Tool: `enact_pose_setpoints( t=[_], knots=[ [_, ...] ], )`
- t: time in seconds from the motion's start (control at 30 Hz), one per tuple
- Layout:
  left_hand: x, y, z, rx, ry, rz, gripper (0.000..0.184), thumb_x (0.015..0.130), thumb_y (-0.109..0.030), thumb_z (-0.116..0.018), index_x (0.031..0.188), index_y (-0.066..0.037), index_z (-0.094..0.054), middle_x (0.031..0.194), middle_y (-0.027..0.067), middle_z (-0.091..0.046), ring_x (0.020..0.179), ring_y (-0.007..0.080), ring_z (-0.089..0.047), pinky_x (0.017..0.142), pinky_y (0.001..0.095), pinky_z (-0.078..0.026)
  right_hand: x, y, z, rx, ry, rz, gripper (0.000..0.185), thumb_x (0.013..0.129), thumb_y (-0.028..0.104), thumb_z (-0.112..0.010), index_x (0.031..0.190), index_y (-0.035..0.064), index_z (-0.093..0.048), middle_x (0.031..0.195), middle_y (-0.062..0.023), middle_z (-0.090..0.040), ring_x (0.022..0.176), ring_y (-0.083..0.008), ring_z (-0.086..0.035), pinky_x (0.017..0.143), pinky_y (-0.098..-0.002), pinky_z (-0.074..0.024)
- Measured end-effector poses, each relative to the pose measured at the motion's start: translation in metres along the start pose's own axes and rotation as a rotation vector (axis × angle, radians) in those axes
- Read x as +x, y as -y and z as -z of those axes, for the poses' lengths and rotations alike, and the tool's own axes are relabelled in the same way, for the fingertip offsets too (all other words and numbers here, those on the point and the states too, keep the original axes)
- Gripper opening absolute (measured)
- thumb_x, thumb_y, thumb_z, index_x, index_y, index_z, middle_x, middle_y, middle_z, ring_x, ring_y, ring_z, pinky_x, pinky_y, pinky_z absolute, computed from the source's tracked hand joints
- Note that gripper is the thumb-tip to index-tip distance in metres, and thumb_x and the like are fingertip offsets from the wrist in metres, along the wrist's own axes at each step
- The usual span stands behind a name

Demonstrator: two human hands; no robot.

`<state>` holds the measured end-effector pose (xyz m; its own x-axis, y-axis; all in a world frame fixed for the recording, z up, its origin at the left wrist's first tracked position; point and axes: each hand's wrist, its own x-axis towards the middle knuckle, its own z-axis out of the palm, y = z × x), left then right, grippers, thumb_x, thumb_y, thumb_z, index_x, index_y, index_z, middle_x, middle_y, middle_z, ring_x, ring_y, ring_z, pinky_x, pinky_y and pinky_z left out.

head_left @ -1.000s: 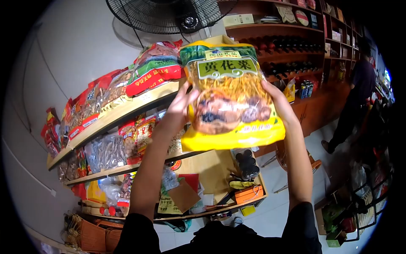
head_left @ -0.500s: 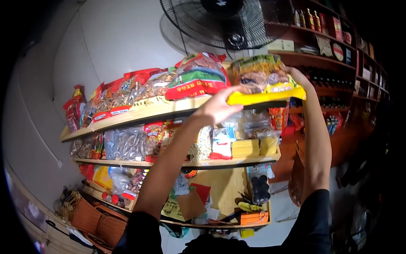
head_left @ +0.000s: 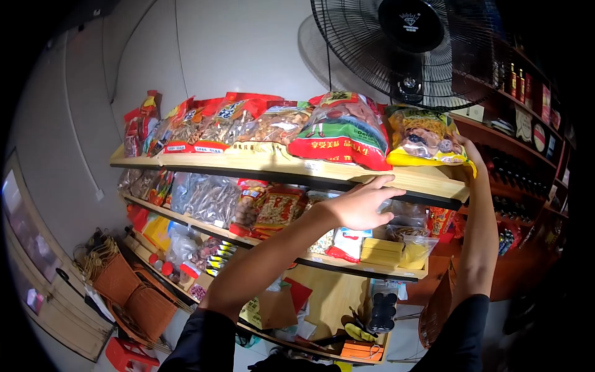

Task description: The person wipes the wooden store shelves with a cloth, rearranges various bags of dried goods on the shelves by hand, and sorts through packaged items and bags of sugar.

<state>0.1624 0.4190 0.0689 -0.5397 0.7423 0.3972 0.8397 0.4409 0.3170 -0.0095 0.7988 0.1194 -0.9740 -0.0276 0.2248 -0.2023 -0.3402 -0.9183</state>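
Note:
A clear-fronted yellow bag of dried food (head_left: pixel 424 139) rests upright at the right end of the top shelf (head_left: pixel 248 162). My right hand (head_left: pixel 468 155) holds the bag's right edge, with some fingers hidden behind it. Below and to the left, my left hand (head_left: pixel 365 204) is open, its fingers stretched out at the shelf's front edge and nothing held in them. Beside the yellow bag stands a large red and green food bag (head_left: pixel 344 130).
More red food bags (head_left: pixel 229 121) line the top shelf. A black fan (head_left: pixel 409 37) hangs above. Lower shelves hold a bag of dark dried goods (head_left: pixel 207 198) and yellow blocks (head_left: pixel 381 253). A wicker chair (head_left: pixel 133 291) and red stool (head_left: pixel 130 354) stand lower left.
The yellow bag has gone from being held by both my hands to sitting on the shelf's right end. My left hand has let go and moved down. The view has shifted.

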Motion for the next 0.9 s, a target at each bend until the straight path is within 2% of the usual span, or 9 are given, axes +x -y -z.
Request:
enact_pose_setpoints(
  t=[0.1, 0.23, 0.27, 0.37, 0.5, 0.57, 0.63, 0.7, 0.9],
  knots=[
    [-0.002, 0.012, 0.005, 0.037, 0.136, 0.005, 0.048, 0.090, -0.025, -0.058, 0.133, -0.007, -0.048, 0.144, 0.0211, -0.035, 0.129, 0.0340, -0.039, 0.108, 0.0383, -0.033, 0.009, 0.003, -0.001, -0.032, -0.060, 0.076, 0.019, 0.097, 0.022, -0.051, 0.084, 0.0082, -0.052, 0.063, 0.0031, -0.048, 0.047, -0.0058, -0.043, 0.043, -0.0190, -0.0354],
    [-0.022, -0.010, 0.019, 0.003, 0.327, 0.135, 0.042, 0.092, -0.028, -0.055, 0.127, -0.005, -0.052, 0.120, 0.0168, -0.057, 0.117, 0.0309, -0.051, 0.100, 0.0392, -0.041, 0.031, 0.004, 0.019, -0.651, 0.004, 0.314, 0.034, 0.098, 0.029, -0.047, 0.100, -0.0015, -0.062, 0.082, -0.0018, -0.061, 0.073, -0.0085, -0.053, 0.073, -0.0234, -0.0443],
    [-0.029, -0.016, 0.019, -0.024, 0.302, 0.089, 0.041, 0.093, -0.027, -0.054, 0.127, -0.004, -0.052, 0.112, 0.0165, -0.061, 0.111, 0.0307, -0.055, 0.097, 0.0399, -0.043, 0.024, 0.006, 0.017, -0.815, -0.008, 0.309, 0.038, 0.098, 0.031, -0.046, 0.097, -0.0023, -0.064, 0.088, -0.0043, -0.062, 0.086, -0.0092, -0.053, 0.085, -0.0255, -0.0406],
    [-0.042, -0.046, 0.035, -0.105, 0.360, 0.014, 0.039, 0.092, -0.026, -0.055, 0.125, -0.005, -0.054, 0.115, 0.0149, -0.061, 0.104, 0.0297, -0.059, 0.092, 0.0395, -0.046, 0.028, 0.005, 0.026, -0.551, 0.089, 0.045, 0.026, 0.093, 0.021, -0.053, 0.099, -0.0034, -0.057, 0.087, -0.0066, -0.060, 0.082, -0.0123, -0.052, 0.078, -0.0300, -0.0451],
    [-0.076, -0.083, 0.064, -0.114, 0.149, -0.195, 0.032, 0.089, -0.020, -0.061, 0.119, -0.010, -0.059, 0.114, 0.0107, -0.063, 0.098, 0.0240, -0.063, 0.084, 0.0355, -0.053, 0.007, 0.024, 0.015, -0.643, 0.225, 0.005, 0.027, 0.087, 0.011, -0.051, 0.106, -0.0070, -0.057, 0.100, -0.0117, -0.062, 0.088, -0.0156, -0.059, 0.078, -0.0282, -0.0480],
    [-0.095, -0.091, 0.072, -0.310, -0.121, -0.346, 0.023, 0.089, -0.020, -0.061, 0.109, -0.009, -0.066, 0.103, 0.0118, -0.066, 0.087, 0.0249, -0.065, 0.074, 0.0379, -0.055, -0.004, 0.011, -0.001, -0.861, -0.150, 0.217, 0.032, 0.088, 0.009, -0.050, 0.116, -0.0063, -0.054, 0.111, -0.0127, -0.059, 0.101, -0.0171, -0.055, 0.089, -0.0273, -0.0429],
    [-0.105, -0.110, 0.079, -0.292, -0.310, -0.411, 0.022, 0.090, -0.025, -0.060, 0.103, -0.009, -0.068, 0.096, 0.0115, -0.067, 0.079, 0.0234, -0.065, 0.067, 0.0366, -0.054, 0.030, -0.009, 0.039, -1.006, -0.069, 0.603, 0.038, 0.091, 0.006, -0.048, 0.128, -0.0030, -0.046, 0.120, -0.0124, -0.056, 0.108, -0.0178, -0.052, 0.094, -0.0271, -0.0390],
    [-0.109, -0.122, 0.078, -0.270, -0.385, -0.435, 0.022, 0.090, -0.025, -0.060, 0.102, -0.009, -0.068, 0.094, 0.0112, -0.067, 0.078, 0.0232, -0.064, 0.066, 0.0363, -0.054, 0.037, -0.017, 0.048, -0.705, -0.113, 0.577, 0.032, 0.095, 0.005, -0.046, 0.127, 0.0035, -0.045, 0.116, -0.0097, -0.054, 0.106, -0.0168, -0.051, 0.092, -0.0274, -0.0391],
    [-0.108, -0.135, 0.066, -0.256, -0.421, -0.461, 0.022, 0.089, -0.026, -0.060, 0.098, -0.008, -0.069, 0.091, 0.0103, -0.067, 0.076, 0.0227, -0.064, 0.065, 0.0353, -0.052, 0.028, -0.010, 0.037, -0.790, -0.109, 0.416, 0.029, 0.096, 0.010, -0.047, 0.125, 0.0022, -0.046, 0.117, -0.0109, -0.054, 0.109, -0.0171, -0.050, 0.096, -0.0280, -0.0377]
  ],
)
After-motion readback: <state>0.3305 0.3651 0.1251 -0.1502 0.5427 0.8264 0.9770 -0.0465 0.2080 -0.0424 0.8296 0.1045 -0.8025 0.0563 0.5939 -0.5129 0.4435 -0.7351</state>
